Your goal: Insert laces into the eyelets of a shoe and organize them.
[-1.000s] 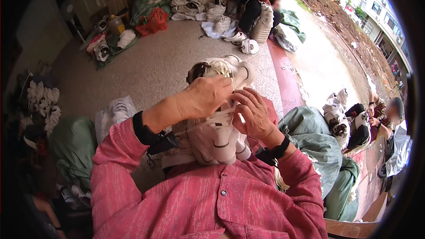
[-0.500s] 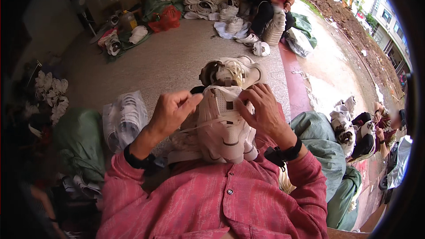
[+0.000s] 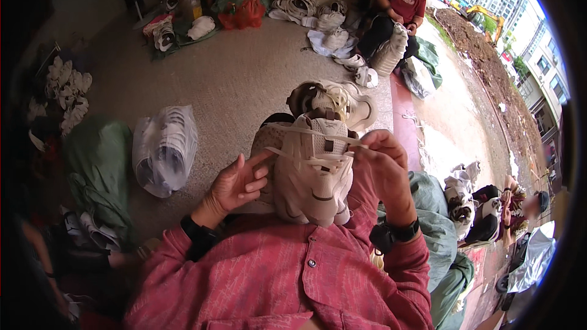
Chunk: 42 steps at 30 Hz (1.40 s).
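Note:
A cream sneaker upper [image 3: 315, 189] stands in front of my body, its tongue and eyelets facing up. Pale flat shoelaces [image 3: 318, 133] cross its opening. Beside its right edge, my right hand [image 3: 388, 168] pinches one lace between thumb and fingers. My left hand [image 3: 238, 184] is to its left with the fingers apart; the index fingertip points at a lace end by the upper's side, and whether it touches is hard to tell. Just beyond lies a second, similar upper [image 3: 351, 105] with loosely gathered laces.
Stacked uppers in a clear plastic bag [image 3: 165, 146] stand on the left beside a green sack [image 3: 96, 165]. More green sacks [image 3: 431, 220] sit at my right. Ahead, a seated person [image 3: 400, 6] handles a tall stack of uppers [image 3: 390, 52]. Other people work at far right and lower left.
My left hand has dropped lower and its fingers have spread. The right hand has moved right, drawing a lace across the upper. The whole view has also shifted slightly.

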Available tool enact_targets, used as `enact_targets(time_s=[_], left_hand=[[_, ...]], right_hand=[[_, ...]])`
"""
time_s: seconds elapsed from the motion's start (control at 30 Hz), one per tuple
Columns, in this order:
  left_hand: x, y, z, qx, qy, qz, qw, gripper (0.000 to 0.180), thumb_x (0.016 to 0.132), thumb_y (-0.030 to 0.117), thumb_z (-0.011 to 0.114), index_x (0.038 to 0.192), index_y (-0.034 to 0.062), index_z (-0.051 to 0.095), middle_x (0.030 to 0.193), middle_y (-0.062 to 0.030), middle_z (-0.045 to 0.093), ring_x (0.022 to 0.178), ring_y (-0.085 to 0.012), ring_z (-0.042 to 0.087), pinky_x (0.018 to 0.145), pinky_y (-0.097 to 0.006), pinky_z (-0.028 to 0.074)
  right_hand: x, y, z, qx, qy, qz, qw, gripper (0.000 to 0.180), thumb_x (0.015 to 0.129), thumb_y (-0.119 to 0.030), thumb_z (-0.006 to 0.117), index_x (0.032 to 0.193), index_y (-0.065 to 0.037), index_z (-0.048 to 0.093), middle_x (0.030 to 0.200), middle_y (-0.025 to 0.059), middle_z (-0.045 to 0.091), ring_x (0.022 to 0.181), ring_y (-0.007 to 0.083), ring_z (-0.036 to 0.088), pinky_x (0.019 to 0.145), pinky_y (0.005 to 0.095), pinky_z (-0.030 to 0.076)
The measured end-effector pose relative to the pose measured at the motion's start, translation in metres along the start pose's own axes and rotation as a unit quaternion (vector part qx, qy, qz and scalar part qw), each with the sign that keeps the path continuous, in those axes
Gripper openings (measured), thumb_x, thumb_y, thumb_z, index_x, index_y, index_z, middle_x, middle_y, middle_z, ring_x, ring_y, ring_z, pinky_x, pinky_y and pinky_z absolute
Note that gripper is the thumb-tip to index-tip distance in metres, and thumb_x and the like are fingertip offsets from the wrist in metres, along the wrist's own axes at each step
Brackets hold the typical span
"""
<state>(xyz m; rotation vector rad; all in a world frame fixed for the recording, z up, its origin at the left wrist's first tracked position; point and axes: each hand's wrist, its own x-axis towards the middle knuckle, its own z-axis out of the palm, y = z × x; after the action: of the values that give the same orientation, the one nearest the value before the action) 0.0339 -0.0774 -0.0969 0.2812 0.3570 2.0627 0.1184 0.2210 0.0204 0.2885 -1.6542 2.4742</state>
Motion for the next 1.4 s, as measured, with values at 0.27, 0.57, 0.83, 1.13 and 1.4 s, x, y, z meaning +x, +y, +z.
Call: enact_targets(time_s=[0.27, 0.57, 0.83, 1.13, 1.4], left_hand=[[0.020, 0.029, 0.021, -0.009, -0.012, 0.164, 0.986, 0.024, 0.103, 0.020, 0.048, 0.113, 0.0010, 0.060, 0.073, -0.0009, 0.044, 0.059, -0.0096, 0.044, 0.043, -0.023, 0.041], [-0.026, 0.060, 0.160, 0.428, -0.218, 0.226, 0.847, 0.035, 0.091, 0.019, 0.068, 0.071, -0.0093, 0.066, 0.058, -0.0088, 0.054, 0.041, -0.0111, 0.044, 0.037, -0.024, 0.036], [-0.067, 0.146, 0.147, 0.303, -0.072, 0.393, 0.865, 0.011, 0.103, 0.020, 0.047, 0.097, 0.0107, 0.048, 0.092, -0.0011, 0.039, 0.083, -0.0136, 0.039, 0.064, -0.029, 0.041], [-0.170, 0.228, 0.045, 0.088, 0.346, 0.429, 0.830, 0.023, 0.096, 0.025, 0.062, 0.117, 0.0158, 0.063, 0.111, -0.0006, 0.055, 0.098, -0.0150, 0.055, 0.083, -0.031, 0.047], [-0.161, 0.229, 0.034, 0.085, 0.250, 0.414, 0.871, 0.025, 0.099, 0.028, 0.057, 0.119, 0.0134, 0.061, 0.089, -0.0006, 0.054, 0.076, -0.0131, 0.052, 0.065, -0.026, 0.048]], right_hand=[[-0.068, -0.061, -0.078, 0.069, 0.043, -0.214, 0.974, 0.011, 0.084, -0.010, 0.056, 0.092, -0.004, 0.051, 0.082, 0.0040, 0.046, 0.067, 0.0140, 0.043, 0.073, 0.0336, 0.039], [-0.168, -0.064, -0.168, -0.134, 0.236, -0.094, 0.958, 0.011, 0.087, -0.009, 0.052, 0.081, -0.001, 0.057, 0.083, 0.0081, 0.058, 0.070, 0.0138, 0.050, 0.071, 0.0304, 0.043], [-0.126, 0.000, -0.156, -0.463, 0.285, -0.002, 0.839, 0.013, 0.087, 0.000, 0.063, 0.099, -0.002, 0.066, 0.093, 0.0043, 0.068, 0.081, 0.0092, 0.061, 0.072, 0.0226, 0.047], [-0.018, 0.014, -0.031, -0.506, -0.021, -0.125, 0.853, 0.014, 0.088, -0.009, 0.068, 0.100, -0.002, 0.066, 0.083, 0.0056, 0.061, 0.070, 0.0133, 0.060, 0.061, 0.0263, 0.045], [0.013, 0.035, -0.004, -0.544, -0.072, -0.196, 0.812, 0.015, 0.082, -0.012, 0.075, 0.090, -0.004, 0.066, 0.079, 0.0074, 0.058, 0.062, 0.0213, 0.059, 0.056, 0.0319, 0.046]])
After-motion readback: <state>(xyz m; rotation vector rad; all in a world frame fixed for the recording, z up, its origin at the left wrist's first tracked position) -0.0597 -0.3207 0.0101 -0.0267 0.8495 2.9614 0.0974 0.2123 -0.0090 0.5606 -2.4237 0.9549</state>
